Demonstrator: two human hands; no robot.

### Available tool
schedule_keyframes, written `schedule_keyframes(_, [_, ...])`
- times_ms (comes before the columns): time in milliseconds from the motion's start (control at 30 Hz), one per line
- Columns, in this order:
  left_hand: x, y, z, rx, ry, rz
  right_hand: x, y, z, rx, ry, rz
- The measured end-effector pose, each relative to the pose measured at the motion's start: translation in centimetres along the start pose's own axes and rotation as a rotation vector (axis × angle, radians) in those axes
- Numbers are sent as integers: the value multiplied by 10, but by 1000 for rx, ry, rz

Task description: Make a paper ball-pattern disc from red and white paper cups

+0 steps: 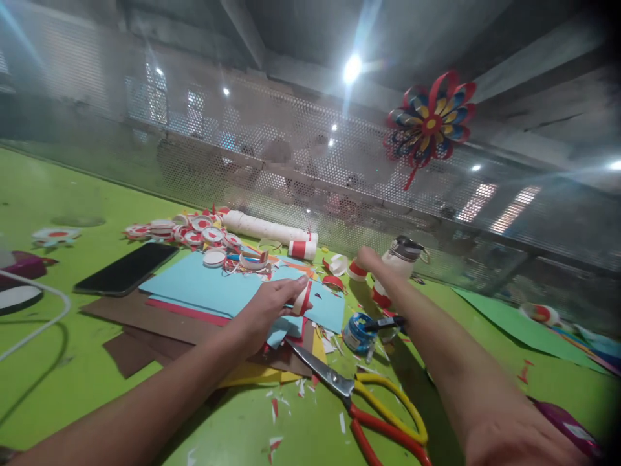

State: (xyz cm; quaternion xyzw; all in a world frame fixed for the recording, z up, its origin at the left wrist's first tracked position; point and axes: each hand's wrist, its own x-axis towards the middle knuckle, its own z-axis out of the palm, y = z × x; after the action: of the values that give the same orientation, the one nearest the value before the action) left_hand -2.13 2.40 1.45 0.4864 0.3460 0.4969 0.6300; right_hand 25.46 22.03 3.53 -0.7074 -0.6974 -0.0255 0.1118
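Note:
My left hand is closed on a red-and-white cut piece of paper cup, held above light blue paper sheets. Stretched out farther to the right, my right hand bends over a red-and-white paper cup and grips it; part of its fingers is hidden. Cut cup pieces, one a white curl and one a red strip, lie between the hands. Scissors with yellow and red handles rest below my left hand, their blades pointing toward the paper.
A blue jar with a black marker across it stands near my right forearm. A phone, a pile of red-and-white discs, a stack of white cups and green paper lie around. A paper flower is at the upper right.

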Motion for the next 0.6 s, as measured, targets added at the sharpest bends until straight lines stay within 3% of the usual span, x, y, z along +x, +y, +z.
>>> schedule_keyframes(133, [1,-1,0,-38,-7,-14,3,-1,-5,154,-33,90])
schedule_keyframes(267, [1,-4,-1,-73,-34,-6,-8,5,-36,370,-84,89])
schedule_keyframes(433, [-1,-3,0,-39,3,65,-61,-7,-74,725,-243,-68])
schedule_keyframes(600, [-6,1,9,-138,-87,158,-119,-47,-72,1009,-430,-201])
